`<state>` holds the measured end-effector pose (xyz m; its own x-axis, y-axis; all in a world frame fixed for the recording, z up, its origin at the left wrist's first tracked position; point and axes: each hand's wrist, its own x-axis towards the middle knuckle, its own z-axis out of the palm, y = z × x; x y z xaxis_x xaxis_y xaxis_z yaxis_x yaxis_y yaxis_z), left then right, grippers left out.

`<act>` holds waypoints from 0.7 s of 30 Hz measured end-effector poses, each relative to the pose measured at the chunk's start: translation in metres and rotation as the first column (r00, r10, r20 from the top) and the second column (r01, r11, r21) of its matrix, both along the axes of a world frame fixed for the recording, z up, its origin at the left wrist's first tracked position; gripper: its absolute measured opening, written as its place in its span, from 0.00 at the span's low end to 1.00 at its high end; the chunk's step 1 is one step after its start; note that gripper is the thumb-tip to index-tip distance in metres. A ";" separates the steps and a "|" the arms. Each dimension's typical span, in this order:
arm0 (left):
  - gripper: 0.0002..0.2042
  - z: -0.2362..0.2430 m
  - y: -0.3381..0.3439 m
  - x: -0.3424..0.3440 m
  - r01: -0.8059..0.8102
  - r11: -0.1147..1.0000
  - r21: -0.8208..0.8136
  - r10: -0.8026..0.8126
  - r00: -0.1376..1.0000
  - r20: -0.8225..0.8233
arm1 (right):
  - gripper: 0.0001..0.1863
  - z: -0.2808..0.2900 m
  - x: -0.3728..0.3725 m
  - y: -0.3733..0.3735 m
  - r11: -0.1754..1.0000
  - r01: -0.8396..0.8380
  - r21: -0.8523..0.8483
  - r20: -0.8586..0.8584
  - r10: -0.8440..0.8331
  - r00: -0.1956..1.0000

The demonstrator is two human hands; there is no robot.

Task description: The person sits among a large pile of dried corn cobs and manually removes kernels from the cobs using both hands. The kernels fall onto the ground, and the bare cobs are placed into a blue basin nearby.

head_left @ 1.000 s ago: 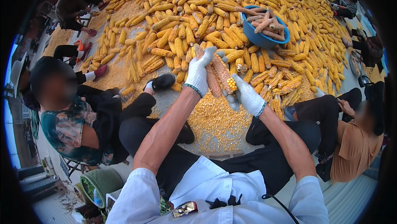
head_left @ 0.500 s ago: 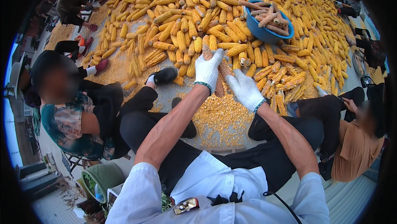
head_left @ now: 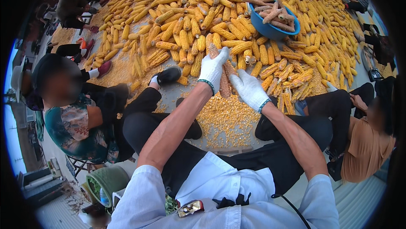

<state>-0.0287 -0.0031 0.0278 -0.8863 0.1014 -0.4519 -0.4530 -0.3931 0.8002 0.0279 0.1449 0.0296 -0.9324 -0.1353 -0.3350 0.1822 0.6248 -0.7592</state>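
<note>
Both my hands wear white knit gloves with green cuffs and meet over the space between my feet. My left hand (head_left: 212,69) is closed around a mostly stripped, pinkish-tan corn cob (head_left: 213,51), whose tip sticks out above the fingers. Another length of cob (head_left: 226,86) shows between the hands; whether it belongs to the same cob is hard to tell. My right hand (head_left: 249,88) presses its fingers and thumb against the cob there. Loose yellow kernels (head_left: 224,119) lie on the ground below.
A large heap of yellow corn ears (head_left: 186,13) spreads ahead. On its right side stands a blue basin (head_left: 270,30) of bare cobs. Seated people flank me, one in a floral top (head_left: 76,127) on the left, one in a tan top (head_left: 366,155) on the right.
Both hands stay close together on the cob with only a slight shift. The cob tip above my left hand has moved slightly right.
</note>
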 end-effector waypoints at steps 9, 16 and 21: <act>0.12 -0.003 -0.007 0.002 -0.016 0.845 -0.535 -0.199 0.919 -0.341 | 0.25 0.002 0.013 -0.005 0.932 0.147 -0.332 0.268 -0.056 0.962; 0.11 0.002 -0.004 0.002 -0.138 0.904 -0.404 -0.032 0.922 -0.385 | 0.22 0.033 0.009 -0.001 0.640 0.453 -0.620 0.551 -0.055 0.833; 0.16 0.012 -0.016 -0.009 -0.138 0.890 -0.434 -0.007 0.949 -0.315 | 0.28 0.016 -0.001 0.005 0.843 0.197 -0.501 0.285 -0.054 0.957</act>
